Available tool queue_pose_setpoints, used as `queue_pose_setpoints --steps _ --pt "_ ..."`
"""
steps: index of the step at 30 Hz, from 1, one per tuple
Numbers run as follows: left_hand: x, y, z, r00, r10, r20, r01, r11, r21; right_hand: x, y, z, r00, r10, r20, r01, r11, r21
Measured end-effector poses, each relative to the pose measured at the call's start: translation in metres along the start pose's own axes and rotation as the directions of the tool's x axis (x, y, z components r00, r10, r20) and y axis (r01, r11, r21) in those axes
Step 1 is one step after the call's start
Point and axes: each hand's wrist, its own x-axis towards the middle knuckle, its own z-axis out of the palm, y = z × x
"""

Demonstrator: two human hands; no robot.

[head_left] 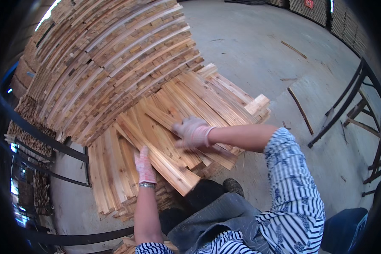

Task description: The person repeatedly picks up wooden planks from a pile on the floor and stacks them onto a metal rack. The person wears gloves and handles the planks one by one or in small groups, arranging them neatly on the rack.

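Note:
A loose wooden board (161, 158) lies slantwise across a low stack of boards (103, 171), its near end jutting toward me. My left hand (144, 168), in a pale pinkish work glove, grips this board's left edge; the thumb shows and the other fingers are mostly hidden. Farther right, my right hand (193, 132), gloved the same way, rests over the boards with its fingers apart and somewhat blurred. Beneath its wrist, a short board end (220, 155) sticks out from the stack. Another narrow board (160, 115) reaches from the far side toward the right hand.
A tall wall of stacked wood strips (114, 63) rises behind the boards. Dark metal frames stand at the left (46, 129) and right (353, 101). Loose sticks (300, 111) lie on the concrete floor (245, 42). A blue stool-like object (345, 228) is at lower right.

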Motion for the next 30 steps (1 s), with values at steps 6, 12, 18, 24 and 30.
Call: queue_pose_setpoints --steps 6,12,18,24,30 --pt "-0.024 0.025 0.014 0.999 -0.036 0.012 0.036 0.997 -0.070 0.008 0.041 -0.026 0.961 0.221 -0.168 -0.213 0.975 0.064" --pt "-0.033 0.017 0.022 0.998 0.019 0.054 -0.015 0.996 -0.084 0.003 0.163 -0.053 0.867 0.333 -0.371 -0.391 0.916 -0.090" --pt "-0.013 0.000 0.013 0.998 0.053 0.029 -0.053 0.999 0.002 0.031 0.178 -0.005 0.889 0.283 -0.361 -0.329 0.942 -0.072" --pt "-0.025 0.038 0.032 0.996 -0.053 0.066 0.059 0.993 -0.101 0.018 0.070 -0.037 0.964 0.140 -0.226 -0.131 0.990 0.057" --pt "-0.058 0.052 0.120 0.991 -0.050 0.127 0.071 0.983 -0.168 -0.023 -0.022 -0.003 0.989 -0.141 -0.045 0.112 0.512 0.852"
